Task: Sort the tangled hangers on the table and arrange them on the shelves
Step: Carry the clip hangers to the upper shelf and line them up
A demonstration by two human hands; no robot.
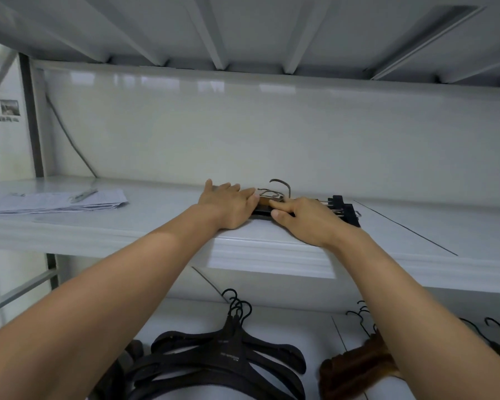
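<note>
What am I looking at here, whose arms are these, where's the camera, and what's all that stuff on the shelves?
There is no machine here. These are a person's two bare arms, filmed by one wide camera worn on the head, so you see roughly what the person sees. The left hand and right hand lie flat, side by side, on a small pile of clip hangers on the upper shelf. They are pressing on it rather than gripping it. Metal hooks stick up between the hands. Further left on that shelf lie some papers with a pen on top. On the shelf below, a stack of black hangers lies in the middle, and brown hangers lie to the right, partly hidden by the right arm.
</note>
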